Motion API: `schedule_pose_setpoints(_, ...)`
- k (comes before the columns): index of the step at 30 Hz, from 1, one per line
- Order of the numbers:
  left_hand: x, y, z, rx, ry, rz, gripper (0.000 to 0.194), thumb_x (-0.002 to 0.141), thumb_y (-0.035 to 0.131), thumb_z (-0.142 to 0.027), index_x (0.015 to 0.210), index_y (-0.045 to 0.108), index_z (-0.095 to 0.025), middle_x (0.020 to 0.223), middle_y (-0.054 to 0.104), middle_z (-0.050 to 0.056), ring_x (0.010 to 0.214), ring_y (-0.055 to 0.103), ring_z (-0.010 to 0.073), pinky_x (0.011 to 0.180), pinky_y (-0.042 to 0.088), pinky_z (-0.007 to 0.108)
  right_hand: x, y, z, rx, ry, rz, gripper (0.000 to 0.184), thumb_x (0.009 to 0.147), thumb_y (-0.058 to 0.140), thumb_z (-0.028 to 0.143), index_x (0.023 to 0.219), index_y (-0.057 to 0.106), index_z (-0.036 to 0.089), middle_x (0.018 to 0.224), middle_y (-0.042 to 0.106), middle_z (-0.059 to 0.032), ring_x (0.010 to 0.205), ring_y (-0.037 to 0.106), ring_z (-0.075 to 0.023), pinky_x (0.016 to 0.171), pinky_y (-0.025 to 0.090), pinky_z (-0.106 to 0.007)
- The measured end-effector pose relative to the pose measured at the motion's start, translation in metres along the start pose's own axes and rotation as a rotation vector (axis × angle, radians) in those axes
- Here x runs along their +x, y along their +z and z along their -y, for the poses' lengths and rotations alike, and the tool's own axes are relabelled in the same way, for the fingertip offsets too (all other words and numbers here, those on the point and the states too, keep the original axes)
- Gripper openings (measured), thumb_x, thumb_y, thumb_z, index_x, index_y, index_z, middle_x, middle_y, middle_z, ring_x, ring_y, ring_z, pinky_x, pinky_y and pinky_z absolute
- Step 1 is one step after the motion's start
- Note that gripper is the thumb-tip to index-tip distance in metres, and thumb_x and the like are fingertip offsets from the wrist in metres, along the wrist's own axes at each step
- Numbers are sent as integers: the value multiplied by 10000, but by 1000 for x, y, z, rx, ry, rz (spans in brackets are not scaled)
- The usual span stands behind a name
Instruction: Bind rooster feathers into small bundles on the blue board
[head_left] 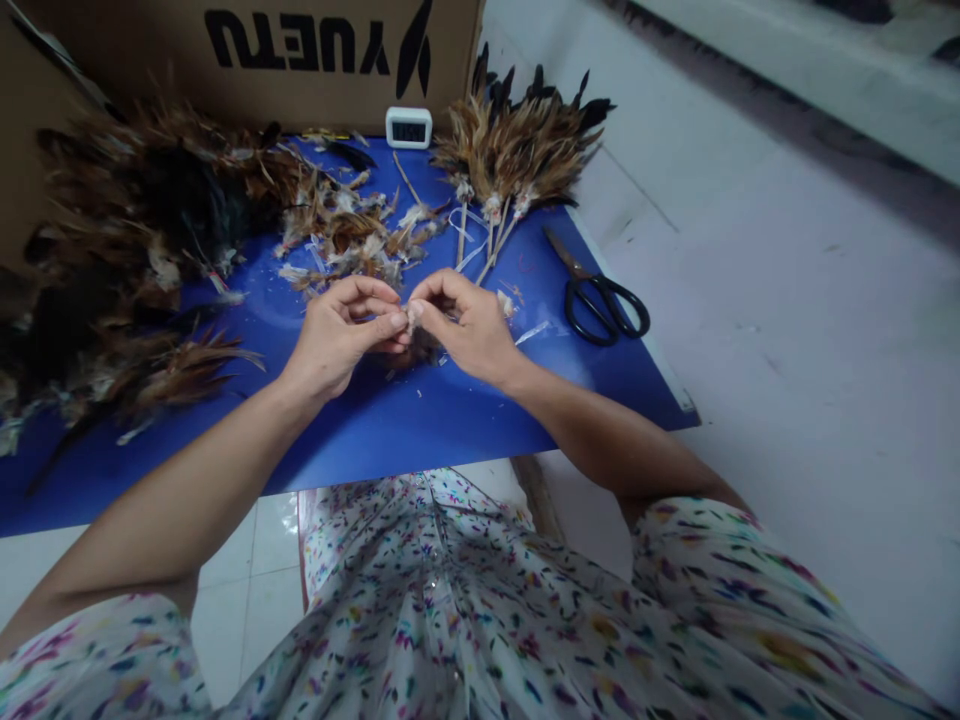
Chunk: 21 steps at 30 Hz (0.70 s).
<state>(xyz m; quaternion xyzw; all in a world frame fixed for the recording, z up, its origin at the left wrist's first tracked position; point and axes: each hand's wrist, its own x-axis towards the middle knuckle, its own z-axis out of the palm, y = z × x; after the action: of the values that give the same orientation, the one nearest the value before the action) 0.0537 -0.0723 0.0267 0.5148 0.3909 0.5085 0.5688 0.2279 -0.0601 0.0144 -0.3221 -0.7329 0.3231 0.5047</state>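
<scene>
My left hand (337,332) and my right hand (474,328) meet over the front middle of the blue tabletop (480,420). Both are closed in a pinch on the pale base of a small bunch of feathers (414,355). Its brown tips point down towards me, and my fingers partly cover it. Just beyond my hands lies a loose spread of short brown and white feathers (352,225). Behind my right hand are several feather dusters (517,150) with thin sticks, their dark tips pointing away.
Black-handled scissors (600,305) lie at the right. A large heap of brown and black feathers (142,230) fills the left side. A small white digital clock (409,128) stands before a cardboard box (330,85). White ribbon scraps (532,332) lie near my right wrist.
</scene>
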Motion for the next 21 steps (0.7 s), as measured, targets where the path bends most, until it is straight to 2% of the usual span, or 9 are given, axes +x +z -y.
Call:
schedule_pose_setpoints(6,0,2,1,-14,-19,-25,528,510,957,-339,869,605,-175,688,713,-13,572,712,151,560,619,243,-4,2,-1,-59,-31,-50,185,958,571,376,906,583,199,812,608,12,741,570,-103,690,467,-250)
schedule_pose_setpoints(11,-2,3,1,-70,-74,-29,507,514,959,-321,858,622,-164,674,707,-10,588,716,152,553,618,229,-5,3,2,-167,-108,-64,169,975,550,338,895,585,194,815,614,7,736,572,-105,703,478,-261)
schedule_pose_setpoints(21,-6,11,-6,-229,-274,-52,286,644,858,-86,767,608,-149,592,661,-36,569,695,110,502,573,141,-3,9,-3,-327,-509,-170,109,1013,492,213,925,548,184,834,622,2,797,610,-104,745,507,-264)
